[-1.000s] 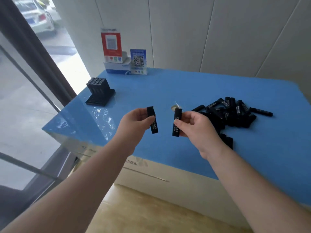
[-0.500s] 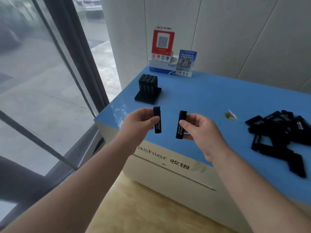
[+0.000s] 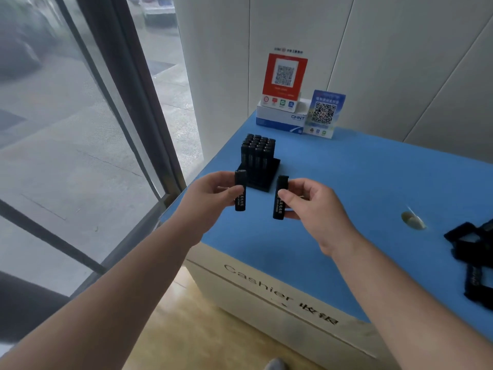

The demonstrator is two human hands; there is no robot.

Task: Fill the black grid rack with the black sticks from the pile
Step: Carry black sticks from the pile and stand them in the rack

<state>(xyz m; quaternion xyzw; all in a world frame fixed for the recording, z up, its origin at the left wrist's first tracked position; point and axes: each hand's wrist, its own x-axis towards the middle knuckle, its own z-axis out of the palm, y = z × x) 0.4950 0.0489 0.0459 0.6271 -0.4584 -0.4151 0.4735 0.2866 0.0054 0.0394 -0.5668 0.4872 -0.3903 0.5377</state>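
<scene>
- Black sticks are what it's all about: one stick (image 3: 240, 190) is in the left hand (image 3: 213, 196), another stick (image 3: 280, 197) is in the right hand (image 3: 312, 206), both held roughly upright with pale print running down the side.
- Left hand: thumb and fingers (image 3: 232, 190) pinch the stick about mid-length, top end poking above the hand.
- Right hand: same deal, thumb on the front, fingers curled behind, gripping its stick around the middle.
- Both hands hover above the near-left corner of the blue worktop (image 3: 360, 177), the two sticks near each other but apart.
- Black grid rack (image 3: 260, 169) sits on the worktop just behind the hands, near the left edge. A block of sticks stands upright in its back part; the front part of the rack looks unfilled, though the hands hide some of it.
- The pile (image 3: 472, 260) of loose sticks lies at the far right edge of the view, well apart from the rack, partly cut off and blurry.
- At the back against the wall: a red QR sign (image 3: 285, 76) on a white and blue box (image 3: 280, 120), with a blue QR card (image 3: 324, 113) just beside it.
- Small round hole (image 3: 412, 220) in the worktop between the hands and the pile.
- Front of the counter reads "Cashier". Big window on the left.
</scene>
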